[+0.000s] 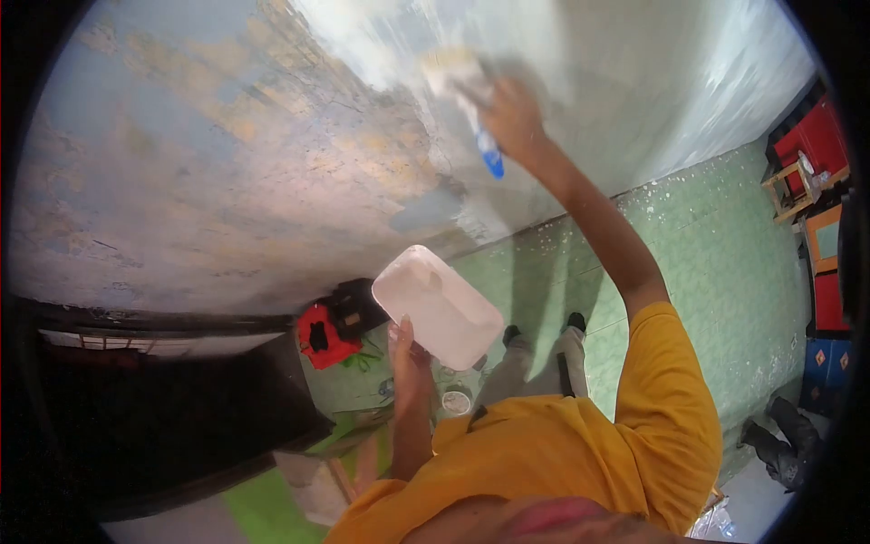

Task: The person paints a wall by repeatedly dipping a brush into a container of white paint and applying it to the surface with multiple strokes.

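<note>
My right hand [512,118] is raised against the wall and grips a paintbrush [462,100] with a blue-tipped handle; its wide bristles press on the wall [227,154], blurred by motion. My left hand [405,349] holds a white rectangular paint tray [437,306] from below at chest height, thumb on its near edge. The wall is patchy blue, tan and grey on the left and whiter around the brush. I wear a yellow shirt.
Below me lies a green floor [725,263] speckled with white paint. A red and black bag [331,328] sits at the wall's foot, a small round tin [456,402] near my feet. Dark furniture [163,408] stands left; red and wooden items [811,154] at right.
</note>
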Demonstrator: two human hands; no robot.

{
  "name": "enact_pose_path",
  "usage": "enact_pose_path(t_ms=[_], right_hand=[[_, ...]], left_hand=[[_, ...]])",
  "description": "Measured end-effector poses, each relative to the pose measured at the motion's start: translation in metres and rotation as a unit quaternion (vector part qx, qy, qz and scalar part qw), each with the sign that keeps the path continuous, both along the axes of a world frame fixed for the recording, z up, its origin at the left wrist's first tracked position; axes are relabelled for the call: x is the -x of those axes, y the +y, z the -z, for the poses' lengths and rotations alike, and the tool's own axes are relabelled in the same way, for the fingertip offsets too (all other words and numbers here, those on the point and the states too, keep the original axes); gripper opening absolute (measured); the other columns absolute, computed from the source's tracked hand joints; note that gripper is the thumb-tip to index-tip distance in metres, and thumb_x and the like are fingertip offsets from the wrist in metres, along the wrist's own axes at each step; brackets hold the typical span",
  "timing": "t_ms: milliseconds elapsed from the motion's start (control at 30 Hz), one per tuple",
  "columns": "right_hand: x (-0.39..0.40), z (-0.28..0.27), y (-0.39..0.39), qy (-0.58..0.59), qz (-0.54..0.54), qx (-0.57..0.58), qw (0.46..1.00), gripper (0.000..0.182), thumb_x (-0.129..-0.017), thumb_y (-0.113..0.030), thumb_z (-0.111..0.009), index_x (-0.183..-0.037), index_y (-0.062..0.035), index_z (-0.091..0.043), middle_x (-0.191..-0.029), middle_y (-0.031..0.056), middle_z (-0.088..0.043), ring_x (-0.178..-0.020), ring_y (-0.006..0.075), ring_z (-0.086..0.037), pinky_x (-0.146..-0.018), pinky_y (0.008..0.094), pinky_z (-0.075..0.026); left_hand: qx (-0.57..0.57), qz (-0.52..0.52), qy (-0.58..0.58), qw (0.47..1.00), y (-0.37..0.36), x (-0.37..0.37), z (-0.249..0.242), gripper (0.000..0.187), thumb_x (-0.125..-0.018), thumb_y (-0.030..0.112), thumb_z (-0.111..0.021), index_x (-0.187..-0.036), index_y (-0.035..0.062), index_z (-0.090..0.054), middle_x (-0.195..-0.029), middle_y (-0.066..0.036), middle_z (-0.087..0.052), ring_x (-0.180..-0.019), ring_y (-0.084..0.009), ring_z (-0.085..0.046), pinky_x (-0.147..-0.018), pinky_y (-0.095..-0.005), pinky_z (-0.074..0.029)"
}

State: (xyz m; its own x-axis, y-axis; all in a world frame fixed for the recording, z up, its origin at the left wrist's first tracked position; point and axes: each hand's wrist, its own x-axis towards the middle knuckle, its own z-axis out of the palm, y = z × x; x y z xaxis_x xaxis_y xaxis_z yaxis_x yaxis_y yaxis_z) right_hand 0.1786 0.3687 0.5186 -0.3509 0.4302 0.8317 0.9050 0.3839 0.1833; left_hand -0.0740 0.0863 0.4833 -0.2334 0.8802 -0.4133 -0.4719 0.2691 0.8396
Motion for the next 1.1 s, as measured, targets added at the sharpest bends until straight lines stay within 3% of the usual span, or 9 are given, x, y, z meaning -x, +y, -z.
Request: enact_pose_path(t_ms=[133, 233, 333, 433, 600, 667, 767, 967, 1100], right_hand=[[0.005, 0.128, -0.010, -0.077, -0.070, 0.170, 0.980, 0.048, -0.078, -0.017, -0.063, -0.125, -0.0187, -0.062, -0.112, 0.0026, -0.061, -0.106, 0.0222, -0.055, -0.087, 0.0380, -0.045], [-0.021, 0.151, -0.001, -0.063, -0.210, 0.298, 0.929, 0.045, -0.077, -0.015, -0.064, -0.122, -0.0181, -0.064, -0.104, 0.0034, -0.062, -0.100, 0.0250, -0.056, -0.086, 0.0398, -0.045], [-0.050, 0.081, 0.027, 0.025, -0.262, 0.133, 0.955, 0.043, -0.076, -0.012, -0.065, -0.119, -0.0153, -0.065, -0.096, 0.0042, -0.062, -0.093, 0.0265, -0.056, -0.084, 0.0398, -0.047], [-0.070, -0.042, 0.021, -0.001, -0.258, 0.099, 0.961, 0.044, -0.076, -0.009, -0.065, -0.119, -0.0134, -0.065, -0.096, 0.0066, -0.063, -0.086, 0.0266, -0.054, -0.080, 0.0399, -0.047], [-0.064, -0.117, -0.006, 0.034, -0.060, 0.022, 0.997, 0.050, -0.077, -0.005, -0.061, -0.125, -0.0168, -0.062, -0.108, 0.0086, -0.062, -0.089, 0.0263, -0.055, -0.082, 0.0405, -0.046], [-0.057, -0.098, -0.005, 0.077, -0.048, 0.024, 0.996, 0.052, -0.077, -0.001, -0.055, -0.126, -0.0168, -0.061, -0.126, 0.0094, -0.059, -0.099, 0.0298, -0.057, -0.090, 0.0430, -0.045], [-0.052, 0.009, 0.014, -0.052, 0.004, 0.021, 0.998, 0.062, -0.080, -0.011, -0.060, -0.139, -0.0224, -0.049, -0.112, 0.0039, -0.062, -0.101, 0.0207, -0.056, -0.086, 0.0351, -0.044], [-0.041, 0.191, -0.005, -0.053, -0.105, 0.204, 0.972, 0.044, -0.080, -0.015, -0.060, -0.123, -0.0164, -0.062, -0.105, 0.0026, -0.062, -0.106, 0.0209, -0.054, -0.090, 0.0367, -0.043], [-0.054, 0.184, 0.013, -0.067, -0.193, 0.271, 0.941, 0.038, -0.077, -0.014, -0.064, -0.115, -0.0138, -0.068, -0.102, 0.0044, -0.062, -0.102, 0.0238, -0.057, -0.086, 0.0382, -0.046]], left_hand=[[-0.023, 0.013, -0.008, 1.000, 0.001, 0.007, 0.013, 0.048, -0.096, 0.036, -0.054, -0.134, 0.0087, -0.043, -0.129, -0.006, -0.055, -0.119, -0.0198, -0.054, -0.098, -0.0379, -0.044], [-0.029, 0.016, -0.008, 0.999, 0.003, 0.009, 0.014, 0.047, -0.096, 0.036, -0.054, -0.133, 0.0090, -0.044, -0.128, -0.005, -0.056, -0.117, -0.0192, -0.055, -0.097, -0.0367, -0.045], [-0.033, 0.009, -0.012, 0.999, 0.006, 0.006, 0.009, 0.046, -0.096, 0.036, -0.054, -0.132, 0.0093, -0.044, -0.126, -0.005, -0.057, -0.116, -0.0187, -0.056, -0.095, -0.0360, -0.046], [-0.030, 0.017, -0.012, 0.999, 0.009, 0.006, 0.006, 0.046, -0.096, 0.036, -0.053, -0.132, 0.0096, -0.044, -0.126, -0.004, -0.057, -0.115, -0.0189, -0.056, -0.095, -0.0360, -0.046], [-0.016, 0.020, -0.017, 1.000, 0.010, 0.000, 0.007, 0.046, -0.096, 0.036, -0.053, -0.133, 0.0095, -0.044, -0.126, -0.005, -0.057, -0.116, -0.0196, -0.056, -0.097, -0.0362, -0.046], [-0.019, 0.014, -0.021, 1.000, 0.011, -0.006, 0.004, 0.046, -0.096, 0.035, -0.053, -0.133, 0.0091, -0.044, -0.127, -0.005, -0.056, -0.115, -0.0195, -0.056, -0.097, -0.0361, -0.045], [-0.010, 0.013, -0.017, 1.000, 0.008, -0.007, 0.006, 0.047, -0.096, 0.035, -0.054, -0.133, 0.0085, -0.044, -0.127, -0.006, -0.056, -0.117, -0.0196, -0.055, -0.098, -0.0368, -0.044], [0.016, -0.006, -0.008, 1.000, 0.008, -0.010, 0.016, 0.044, -0.093, 0.032, -0.058, -0.128, 0.0094, -0.045, -0.124, -0.004, -0.054, -0.116, -0.0157, -0.052, -0.097, -0.0350, -0.041], [0.017, -0.007, -0.022, 1.000, 0.006, -0.008, 0.015, 0.042, -0.092, 0.030, -0.060, -0.126, 0.0098, -0.046, -0.122, -0.002, -0.053, -0.114, -0.0134, -0.051, -0.096, -0.0331, -0.040]])
